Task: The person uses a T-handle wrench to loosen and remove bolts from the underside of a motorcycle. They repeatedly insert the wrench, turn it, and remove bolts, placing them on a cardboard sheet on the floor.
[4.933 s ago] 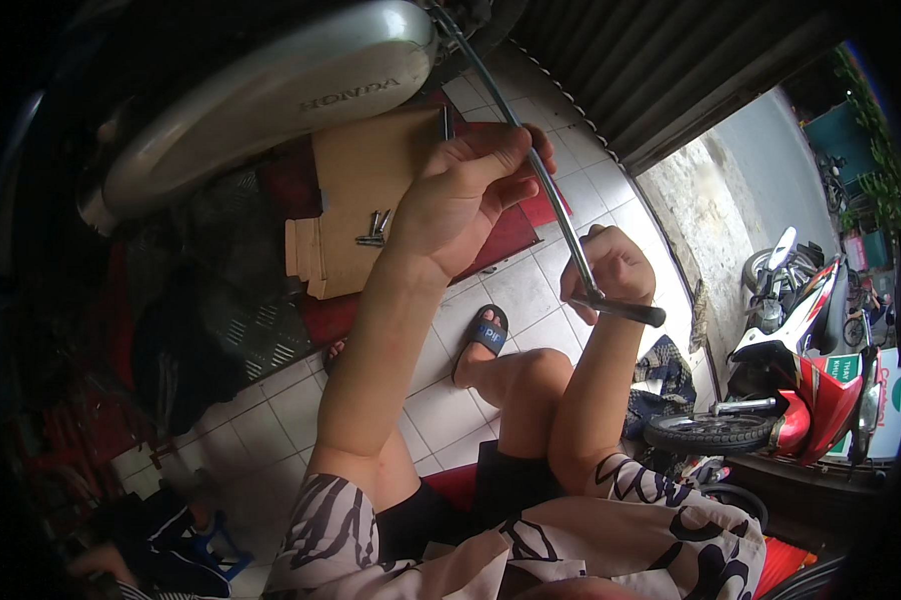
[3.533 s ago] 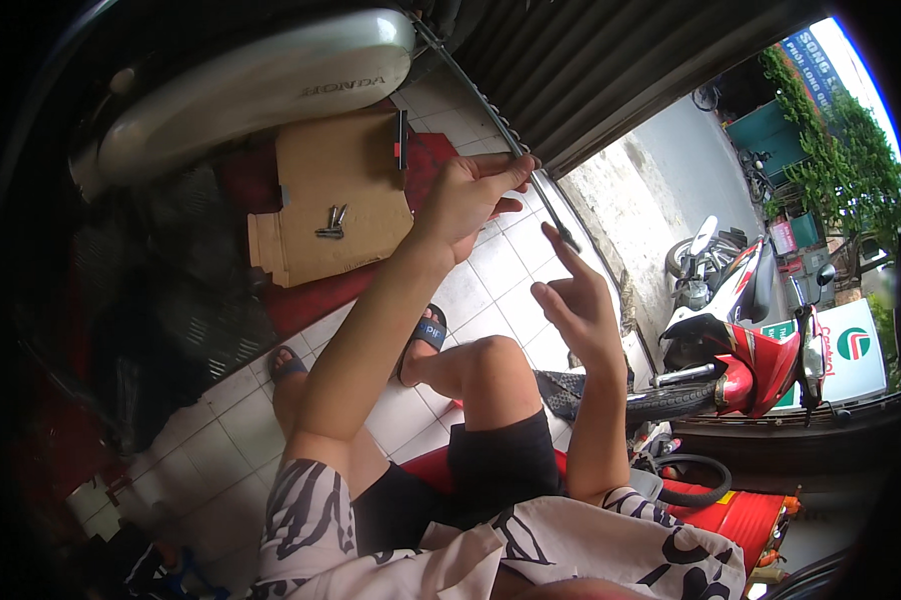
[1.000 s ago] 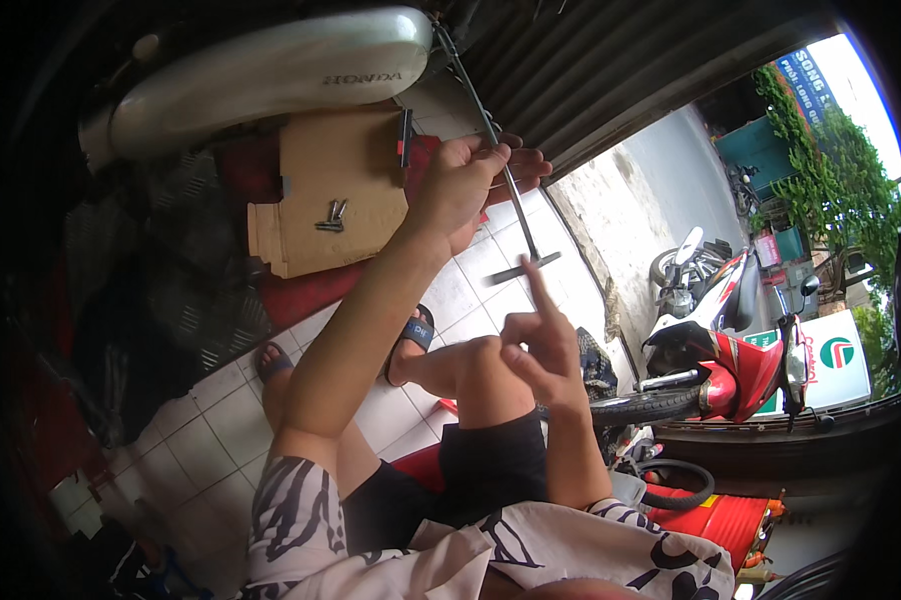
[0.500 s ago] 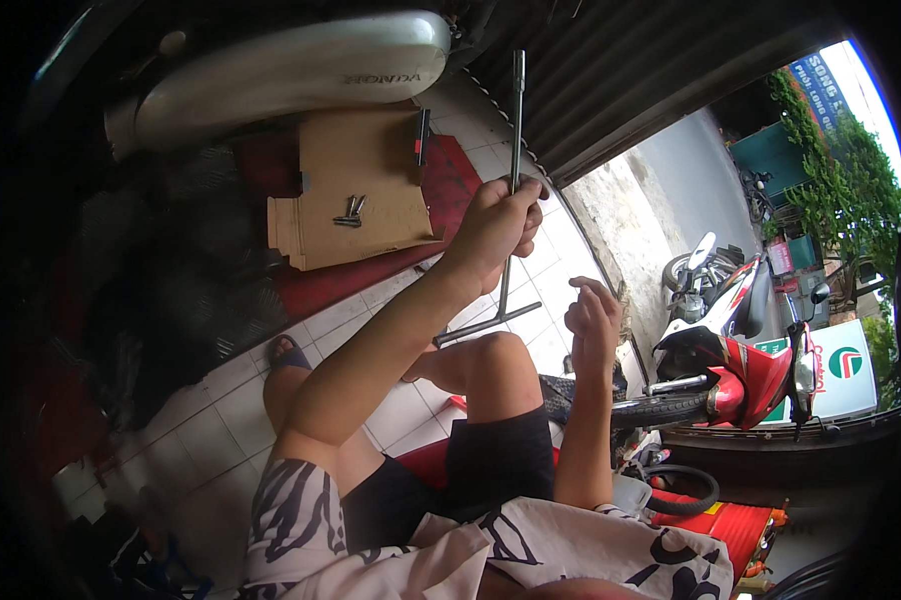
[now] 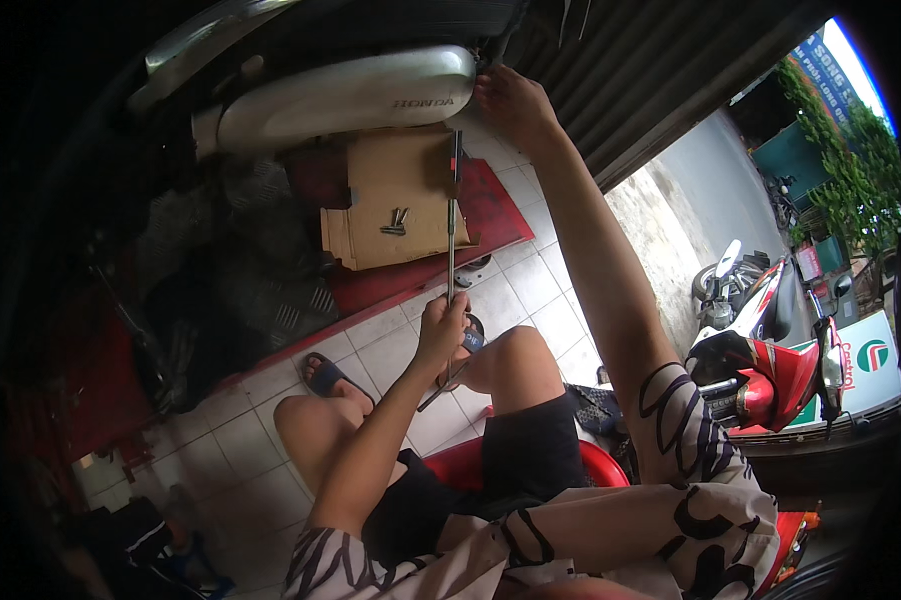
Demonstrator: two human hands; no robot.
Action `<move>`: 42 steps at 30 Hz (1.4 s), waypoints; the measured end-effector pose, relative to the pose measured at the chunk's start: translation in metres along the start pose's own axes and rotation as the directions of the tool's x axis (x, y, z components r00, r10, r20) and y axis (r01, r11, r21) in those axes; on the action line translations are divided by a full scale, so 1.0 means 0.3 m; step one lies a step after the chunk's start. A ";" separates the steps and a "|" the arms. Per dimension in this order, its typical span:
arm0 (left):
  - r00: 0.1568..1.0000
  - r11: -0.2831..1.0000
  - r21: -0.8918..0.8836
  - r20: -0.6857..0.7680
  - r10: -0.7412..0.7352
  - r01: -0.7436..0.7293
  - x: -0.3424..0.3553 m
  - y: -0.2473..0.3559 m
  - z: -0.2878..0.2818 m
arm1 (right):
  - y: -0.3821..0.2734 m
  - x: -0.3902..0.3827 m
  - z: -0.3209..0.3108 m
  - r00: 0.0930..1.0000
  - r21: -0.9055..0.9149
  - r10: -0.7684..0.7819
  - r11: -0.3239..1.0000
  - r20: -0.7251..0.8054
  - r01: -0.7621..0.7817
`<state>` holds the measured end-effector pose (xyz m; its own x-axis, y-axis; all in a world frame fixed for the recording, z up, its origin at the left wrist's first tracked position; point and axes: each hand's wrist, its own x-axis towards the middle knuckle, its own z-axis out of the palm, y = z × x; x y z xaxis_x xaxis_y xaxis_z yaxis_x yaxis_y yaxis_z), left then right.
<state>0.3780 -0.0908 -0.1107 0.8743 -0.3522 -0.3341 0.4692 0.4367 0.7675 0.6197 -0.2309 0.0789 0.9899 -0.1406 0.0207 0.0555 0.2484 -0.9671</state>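
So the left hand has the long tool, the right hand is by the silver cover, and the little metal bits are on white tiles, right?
Only the spot of the little metal bits is wrong: the head view shows them on brown cardboard. The left hand has the long tool, and the right hand is by the silver cover.

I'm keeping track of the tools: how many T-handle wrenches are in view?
1. The T-handle wrench is in the left hand, gripped by its shaft, with the crossbar below the hand in the picture. Others may be hidden in the dark areas.
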 end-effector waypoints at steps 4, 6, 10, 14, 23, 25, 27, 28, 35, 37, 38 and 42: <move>0.999 0.997 0.073 0.002 0.038 -0.038 -0.020 0.019 -0.050 | -0.002 0.084 0.056 0.992 -0.091 -0.033 0.996 -0.123 0.022; 0.998 0.992 0.112 0.018 0.058 -0.059 -0.016 0.021 -0.062 | 0.017 0.112 0.063 0.980 -0.168 -0.040 0.986 -0.192 0.007; 0.994 0.988 0.109 0.004 0.107 -0.107 0.002 0.031 -0.058 | 0.023 0.135 0.063 0.946 -0.525 -0.215 0.849 -0.244 0.058; 0.995 0.994 0.071 -0.042 0.086 -0.083 -0.001 0.049 -0.076 | 0.013 0.108 0.080 0.799 -0.868 -0.592 0.447 -0.106 0.216; 0.993 0.996 0.035 -0.081 0.083 -0.080 -0.018 0.098 -0.095 | 0.003 0.062 0.117 0.886 -0.445 -0.350 0.875 -0.303 0.193; 0.996 0.997 0.048 -0.068 0.057 -0.054 -0.025 0.099 -0.087 | -0.001 0.040 0.109 0.872 -0.378 -0.380 0.890 -0.309 0.254; 0.997 0.997 0.061 -0.067 0.044 -0.040 -0.029 0.106 -0.075 | -0.004 0.025 0.099 0.859 -0.357 -0.376 0.900 -0.349 0.249; 0.996 0.997 0.069 -0.078 0.046 -0.040 -0.027 0.107 -0.075 | 0.000 0.017 0.098 0.900 -0.292 -0.327 0.925 -0.287 0.243; 0.995 0.996 0.089 -0.094 0.040 -0.032 -0.026 0.105 -0.079 | 0.003 -0.010 0.068 0.970 -0.137 -0.192 0.976 -0.152 0.172; 0.995 0.996 0.081 -0.092 0.038 -0.030 -0.023 0.102 -0.085 | 0.008 -0.018 0.067 0.978 -0.096 -0.193 0.978 -0.085 0.184; 0.995 0.997 0.076 -0.090 0.037 -0.030 -0.019 0.100 -0.087 | 0.009 -0.020 0.063 0.971 -0.033 -0.233 0.972 -0.053 0.232; 0.995 0.995 0.083 -0.089 0.055 -0.047 -0.008 0.083 -0.082 | 0.024 0.018 0.031 0.960 -0.199 -0.152 0.974 -0.237 0.106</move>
<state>0.3906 -0.0587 -0.1044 0.9062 -0.2528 -0.3388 0.4154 0.3831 0.8251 0.6266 -0.2209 0.0744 0.9105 -0.3995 0.1070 0.1325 0.0368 -0.9905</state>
